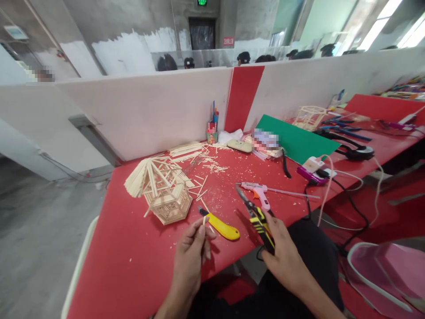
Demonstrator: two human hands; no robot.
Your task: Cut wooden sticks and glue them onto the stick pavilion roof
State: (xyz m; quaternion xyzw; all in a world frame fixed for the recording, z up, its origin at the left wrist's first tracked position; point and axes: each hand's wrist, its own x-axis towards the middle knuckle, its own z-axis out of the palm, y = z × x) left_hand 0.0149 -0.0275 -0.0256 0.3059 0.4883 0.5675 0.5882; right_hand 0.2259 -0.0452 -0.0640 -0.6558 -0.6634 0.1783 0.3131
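Between the thumb and fingers of my left hand (194,248) is a short wooden stick (204,220), pinched near the table's front edge. My right hand (282,243) is wrapped round yellow-and-black pruning shears (260,223), whose blades point up and to the left. Just beyond my left hand lies a yellow utility knife (224,227) on the red table. A pink glue gun (257,190) with a long glue stick rests behind the shears. On the left stands a pavilion-like model of wooden sticks (169,199), its slatted roof partly covered.
Loose sticks (186,150) and cut scraps lie along the back. A pen holder (212,133) stands by the white partition (149,115). To the right are a green board (295,139), a purple power strip (312,175) with hanging cables, and another stick model (309,117).
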